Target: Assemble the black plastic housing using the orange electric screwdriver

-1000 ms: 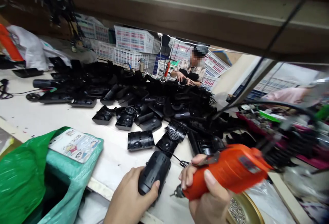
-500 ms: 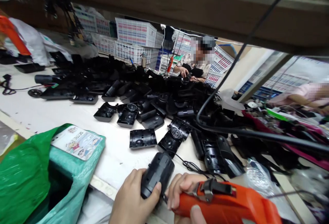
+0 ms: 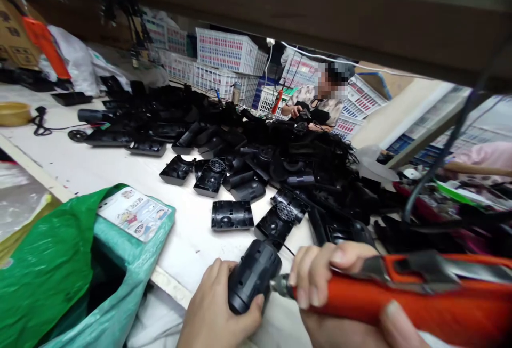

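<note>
My left hand (image 3: 224,305) is closed around a black cylindrical plastic housing (image 3: 256,276), tilted at the front edge of the white table. My right hand (image 3: 340,289) grips an orange electric screwdriver (image 3: 408,294). Its metal tip (image 3: 282,286) points left at the housing's right side; whether it touches a screw there cannot be made out. Just beyond the housing lie an open black half shell (image 3: 232,215) and another shell with a round grille (image 3: 285,211). A thin black cable runs out beside the housing toward my right hand.
A large heap of black plastic parts (image 3: 224,129) covers the table's far side. At front left hangs a green bag (image 3: 52,262) beside a teal-wrapped box with a cartoon card (image 3: 134,213). A shelf beam (image 3: 320,23) crosses overhead. A co-worker (image 3: 316,103) sits opposite, near stacked crates (image 3: 224,52).
The screwdriver has turned nearly level and shifted right, with its tip now visible at the housing's side. The hanging cable in front has swung right. The whole view has shifted slightly.
</note>
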### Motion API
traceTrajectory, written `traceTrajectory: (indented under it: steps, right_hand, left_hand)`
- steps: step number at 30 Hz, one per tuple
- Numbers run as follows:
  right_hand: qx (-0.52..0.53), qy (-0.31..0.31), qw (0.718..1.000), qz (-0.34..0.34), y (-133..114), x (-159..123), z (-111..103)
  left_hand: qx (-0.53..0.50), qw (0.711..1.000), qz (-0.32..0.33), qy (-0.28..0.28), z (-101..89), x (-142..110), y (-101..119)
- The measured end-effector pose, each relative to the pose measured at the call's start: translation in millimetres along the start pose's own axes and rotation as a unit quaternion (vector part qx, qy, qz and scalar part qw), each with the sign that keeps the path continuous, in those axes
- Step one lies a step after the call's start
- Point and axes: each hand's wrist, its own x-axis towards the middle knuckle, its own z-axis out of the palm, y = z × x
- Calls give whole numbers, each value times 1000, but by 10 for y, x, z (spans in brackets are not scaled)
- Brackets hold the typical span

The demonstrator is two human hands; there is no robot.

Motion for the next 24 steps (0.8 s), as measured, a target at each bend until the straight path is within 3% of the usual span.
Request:
traceTrajectory:
  steps: [3,7,12,16,24]
  right_hand:
    - [54,10,999,4,141,97,241]
    - [81,6,995,54,330,39,358]
    - [26,10,991,132,253,-104,356]
    - [18,11,995,102,229,-134,332]
    - [-3,-36,996,79,438,-169,203]
  left_hand:
    - [2,999,-25,-22,-42,-5,82]
    - [9,997,-61,-43,-83,2,142]
    - [5,996,-76,-52,-76,14,122]
    - [22,995,-83,-55,-80,27,126]
    - [-9,990,-118,-71,-82,9,142]
